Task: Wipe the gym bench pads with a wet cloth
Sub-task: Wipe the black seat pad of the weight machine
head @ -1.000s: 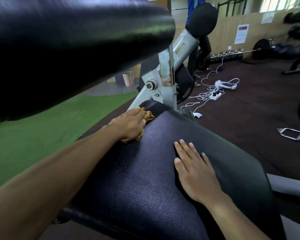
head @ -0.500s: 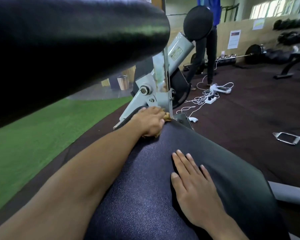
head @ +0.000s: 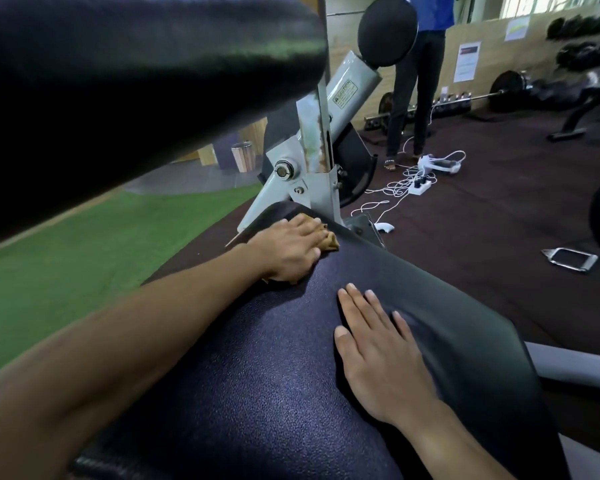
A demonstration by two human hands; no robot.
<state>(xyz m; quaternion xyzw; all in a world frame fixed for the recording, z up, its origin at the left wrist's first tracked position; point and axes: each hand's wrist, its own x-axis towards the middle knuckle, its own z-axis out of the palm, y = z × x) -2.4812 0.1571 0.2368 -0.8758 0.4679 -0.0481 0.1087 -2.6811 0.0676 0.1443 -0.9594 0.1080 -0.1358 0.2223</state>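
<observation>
A black textured bench pad [head: 257, 375] fills the lower middle of the view. My left hand [head: 288, 249] lies flat on a bunched tan cloth [head: 88, 241] at the pad's far end, just below the grey metal frame post [head: 317, 161]. It presses the cloth onto the pad, and only the cloth's edges show past the fingers. My right hand [head: 381, 355] rests flat on the pad nearer to me, fingers straight and together. A large black roller pad [head: 136, 81] hangs across the upper left, above my left arm.
A second round black pad [head: 387, 29] tops the frame arm. A person [head: 420, 81] stands behind it. A white power strip with tangled cables [head: 420, 187] and a metal handle [head: 568, 259] lie on the dark rubber floor. Green turf [head: 66, 271] lies left.
My left hand slid the cloth across the pad's far end toward the frame post and back a little. My right hand stayed flat on the pad.
</observation>
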